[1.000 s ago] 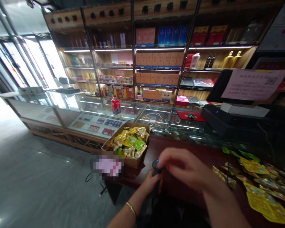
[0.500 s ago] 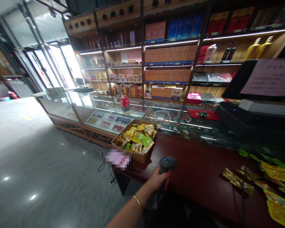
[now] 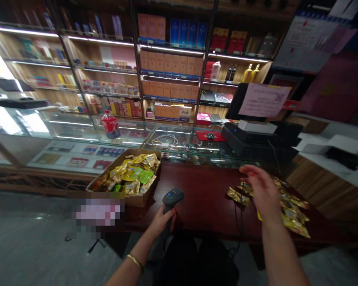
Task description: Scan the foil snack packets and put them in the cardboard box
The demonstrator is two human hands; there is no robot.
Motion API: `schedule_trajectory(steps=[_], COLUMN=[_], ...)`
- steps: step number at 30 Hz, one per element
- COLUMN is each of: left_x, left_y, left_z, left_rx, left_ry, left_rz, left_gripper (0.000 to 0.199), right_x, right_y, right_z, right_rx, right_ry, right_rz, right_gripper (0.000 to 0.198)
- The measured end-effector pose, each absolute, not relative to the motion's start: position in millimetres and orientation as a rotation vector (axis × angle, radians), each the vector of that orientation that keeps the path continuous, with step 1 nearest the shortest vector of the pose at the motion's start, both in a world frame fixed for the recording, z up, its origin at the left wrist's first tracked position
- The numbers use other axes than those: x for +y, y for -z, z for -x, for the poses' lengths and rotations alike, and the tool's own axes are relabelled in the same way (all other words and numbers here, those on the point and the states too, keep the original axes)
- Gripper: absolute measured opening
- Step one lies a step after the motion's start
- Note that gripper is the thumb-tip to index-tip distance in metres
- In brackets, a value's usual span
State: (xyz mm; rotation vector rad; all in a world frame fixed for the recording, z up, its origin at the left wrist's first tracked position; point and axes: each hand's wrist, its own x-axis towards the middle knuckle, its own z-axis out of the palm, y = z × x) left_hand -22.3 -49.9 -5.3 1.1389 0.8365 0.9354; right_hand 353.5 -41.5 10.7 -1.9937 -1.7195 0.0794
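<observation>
My left hand (image 3: 161, 219), with a gold bangle on its wrist, is wrapped round the handle of a dark barcode scanner (image 3: 173, 196). The scanner's head points away over the near edge of the dark red tabletop (image 3: 193, 198). Over the right side of the table hovers my right hand (image 3: 265, 192), slightly blurred, its fingers apart and loosely bent with nothing visible in them. Beneath and around it lie several gold and yellow snack packets (image 3: 295, 216), partly hidden by the hand and forearm. Left of the scanner, a cardboard box (image 3: 141, 200) holds many similar packets (image 3: 133, 174), some green.
A red-capped drink bottle (image 3: 110, 125) stands on the glass display counter (image 3: 137, 133) behind. Further right are a mouse (image 3: 210, 136) on a red mat, a monitor with a paper sheet (image 3: 264, 99) and a black machine (image 3: 244, 139). Stocked shelves line the back wall.
The view has swung to the right. My right hand has come into view above the loose packets. My left hand still grips the barcode scanner.
</observation>
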Motion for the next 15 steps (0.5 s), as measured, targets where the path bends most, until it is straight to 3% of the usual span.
schedule_trajectory(steps=[5,11,15], left_x=[-51,-51,-51], left_y=[2,-1,-2], left_z=[23,23,23], left_rx=[0.849,0.846,0.834], left_ry=[-0.944,-0.942,-0.923], left_rz=[-1.121,-1.129,-1.136], left_gripper=[0.048,0.049,0.048], right_x=[-40,-35,-24], right_y=[-7,-5,-7], right_z=[-370,-384,-349], right_rx=[-1.648,-1.57,-1.349], right_ry=[-0.125,-0.166,-0.308], right_rz=[2.186,2.282,2.067], right_gripper=[0.063,0.069,0.065])
